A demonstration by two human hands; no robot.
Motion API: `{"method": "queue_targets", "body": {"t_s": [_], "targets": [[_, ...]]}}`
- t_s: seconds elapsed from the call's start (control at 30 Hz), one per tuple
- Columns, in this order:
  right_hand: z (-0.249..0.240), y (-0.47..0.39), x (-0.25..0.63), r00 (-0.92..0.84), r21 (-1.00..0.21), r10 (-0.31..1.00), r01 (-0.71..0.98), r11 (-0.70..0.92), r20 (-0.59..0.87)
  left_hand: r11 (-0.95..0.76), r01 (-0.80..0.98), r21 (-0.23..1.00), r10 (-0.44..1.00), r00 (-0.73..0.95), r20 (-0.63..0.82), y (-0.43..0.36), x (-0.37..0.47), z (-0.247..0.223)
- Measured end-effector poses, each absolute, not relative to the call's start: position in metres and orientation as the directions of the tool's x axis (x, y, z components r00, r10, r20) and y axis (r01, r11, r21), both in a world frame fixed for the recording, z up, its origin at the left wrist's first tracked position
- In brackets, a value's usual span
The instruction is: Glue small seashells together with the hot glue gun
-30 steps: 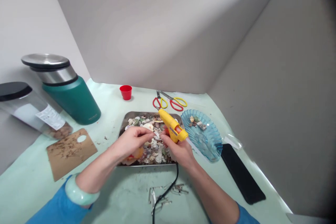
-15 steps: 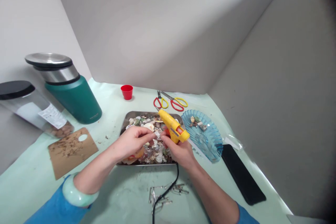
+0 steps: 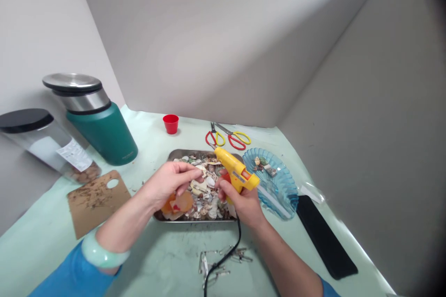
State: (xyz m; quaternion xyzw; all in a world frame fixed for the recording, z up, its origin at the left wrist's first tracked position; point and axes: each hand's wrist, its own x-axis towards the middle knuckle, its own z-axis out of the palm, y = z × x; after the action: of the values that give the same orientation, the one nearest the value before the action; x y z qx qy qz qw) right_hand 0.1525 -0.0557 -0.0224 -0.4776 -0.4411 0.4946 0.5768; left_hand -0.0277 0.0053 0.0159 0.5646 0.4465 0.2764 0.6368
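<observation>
My right hand is wrapped round a yellow glue gun, whose nozzle points up and away to the left. From its grip a black cord runs down towards me. Thumb and fingertips of my left hand are pinched together just left of the gun; anything between them is too small to make out. Both hands are above a metal tray heaped with seashells. Orange shells lie in its near left corner, partly under my left hand.
A blue shell-shaped dish with a few small pieces is at the right, beside a black slab. Scissors and a red cup stand behind. Left are a green bottle, clear jar and brown board. Metal pins lie in front.
My hands have drawn apart; the left fingertips have moved slightly left and up. The glue gun has shifted a little to the right, still in my right hand.
</observation>
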Motion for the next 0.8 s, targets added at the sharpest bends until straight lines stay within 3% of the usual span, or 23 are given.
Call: {"method": "queue_targets", "body": {"t_s": [0.17, 0.37, 0.57, 0.8], "targets": [[-0.024, -0.059, 0.156, -0.003, -0.985, 0.997, -0.156, 0.073, 0.074, 0.290, 0.029, 0.957, 0.853, 0.446, -0.272, 0.013, -0.034, 0.013], [-0.031, -0.059, 0.160, -0.021, -0.992, 0.999, -0.126, 0.032, 0.035, 0.269, -0.059, 0.961, 0.914, 0.331, -0.235, 0.019, -0.038, 0.011], [-0.033, -0.059, 0.159, -0.043, -1.000, 0.999, -0.026, 0.014, 0.015, 0.074, 0.059, 0.995, 0.987, 0.140, -0.082, 0.016, -0.036, 0.018], [-0.038, -0.060, 0.161, -0.040, -0.996, 0.999, 0.093, 0.000, -0.004, -0.019, 0.193, 0.981, 0.999, 0.040, 0.011, 0.012, -0.032, 0.021]]}}
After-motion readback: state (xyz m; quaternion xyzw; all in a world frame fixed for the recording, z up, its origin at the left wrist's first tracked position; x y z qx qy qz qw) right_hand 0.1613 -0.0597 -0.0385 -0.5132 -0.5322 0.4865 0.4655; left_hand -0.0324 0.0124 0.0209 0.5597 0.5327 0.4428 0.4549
